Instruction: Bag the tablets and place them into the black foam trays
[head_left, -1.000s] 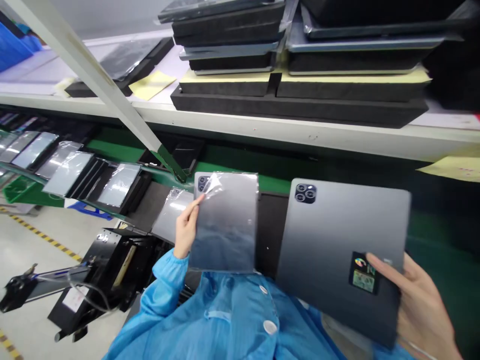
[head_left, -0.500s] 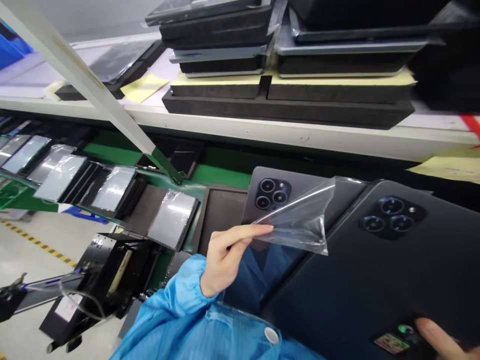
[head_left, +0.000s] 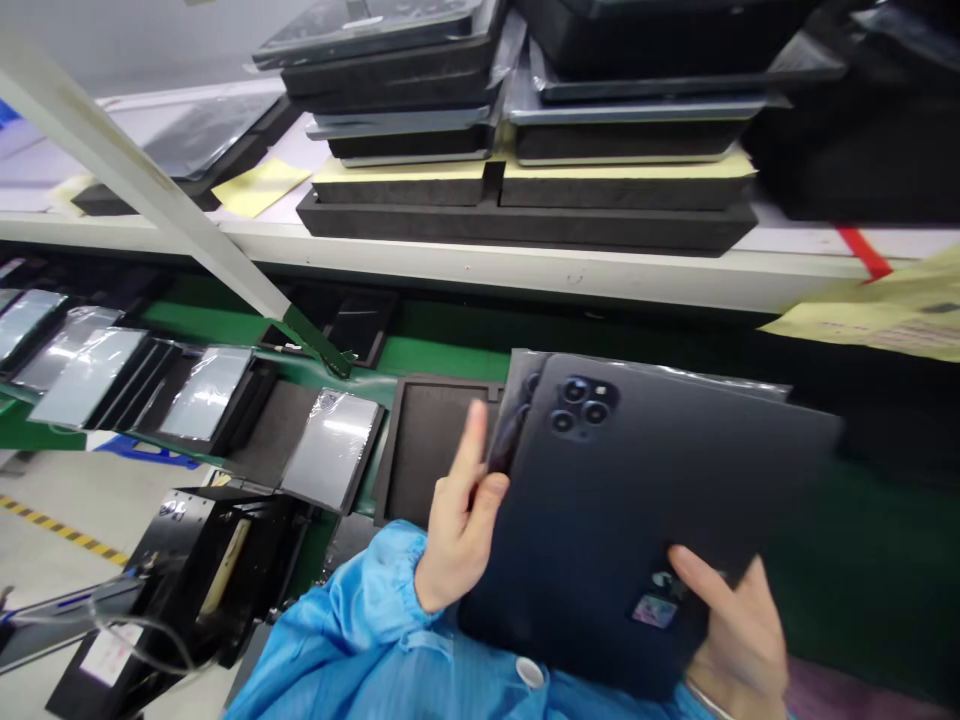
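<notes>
We see two tablets overlapping, camera sides up, centre to lower right of the frame. The front tablet (head_left: 637, 500) lies tilted over the rear tablet (head_left: 517, 425), which shows only along the top and left edges, with a glossy, film-like rim.

Right hand (head_left: 739, 630), lower right: gripping the front tablet, thumb by the label (head_left: 654, 612), other fingers mostly hidden. Left hand (head_left: 459, 530), lower centre: index finger raised, thumb at the tablets' left edge; we cannot tell whether it pinches the rear one.

Left of the hands, we note a dark tray (head_left: 431, 440) and a shiny wrapped tablet (head_left: 330, 447).

Our reading: the step in hand is handling the two tablets as a pair. The next move calls for a sure edge hold, so that neither slides or scuffs.
</notes>
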